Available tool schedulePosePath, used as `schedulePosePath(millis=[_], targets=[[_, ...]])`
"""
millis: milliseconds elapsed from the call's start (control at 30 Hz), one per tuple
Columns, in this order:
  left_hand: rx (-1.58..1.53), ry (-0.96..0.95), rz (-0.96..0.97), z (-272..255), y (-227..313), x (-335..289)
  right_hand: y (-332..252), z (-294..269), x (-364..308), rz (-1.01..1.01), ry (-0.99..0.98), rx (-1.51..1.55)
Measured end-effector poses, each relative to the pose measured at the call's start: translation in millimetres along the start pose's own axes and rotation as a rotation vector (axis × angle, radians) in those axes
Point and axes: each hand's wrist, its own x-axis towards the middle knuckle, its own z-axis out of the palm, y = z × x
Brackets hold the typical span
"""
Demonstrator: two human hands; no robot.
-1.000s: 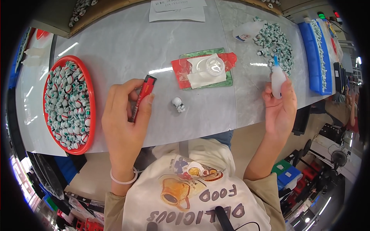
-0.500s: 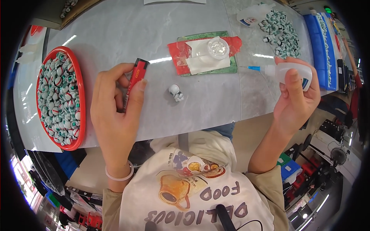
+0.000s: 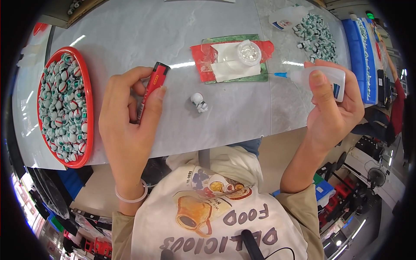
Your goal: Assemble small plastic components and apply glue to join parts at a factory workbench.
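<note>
Left hand (image 3: pixel 130 106) grasps a red lighter (image 3: pixel 154 89), right hand (image 3: pixel 333 108) a needle-tipped bottle (image 3: pixel 333 78), with 1 figurine (image 3: pixel 199 102) between them.

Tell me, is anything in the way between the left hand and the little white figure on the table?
Nothing visible is: between the left hand, which holds a red lighter, and the little white figure, only grey tabletop shows.

Head-worn fisheye view faces steeply downward from head height; grey marbled stone-look tabletop (image 3: pixel 236 115) spans the upper half, off-white printed cloth garment (image 3: pixel 236 208) nearer, lower centre.
</note>
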Motion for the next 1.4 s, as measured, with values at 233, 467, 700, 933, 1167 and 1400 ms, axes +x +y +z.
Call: schedulePosePath(millis=[233,467,700,933,1167,1400], targets=[[-0.01,-0.001,0.0,-0.4,-1.0,0.2,-1.3,1.1,-0.2,0.022,0.001,-0.039],[-0.006,-0.002,0.001,-0.8,-1.3,0.3,-1.1,1.9,0.0,-0.004,0.011,-0.04],[-0.018,-0.001,0.014,-0.2,-4.1,-0.2,-1.5,-4.0,0.2,0.185,-0.019,0.042],[0.034,-0.007,0.03,-3.0,1.0,0.9,8.9,-23.4,-11.3,0.367,-0.15,0.4],[0.042,0.033,0.107,-5.4,0.4,-3.2,13.5,-16.8,-32.5,0.537,-0.349,0.575],[-0.294,-0.035,0.286,-1.5,14.0,-16.7,5.2,-7.2,-44.0,0.556,-0.449,0.712]])
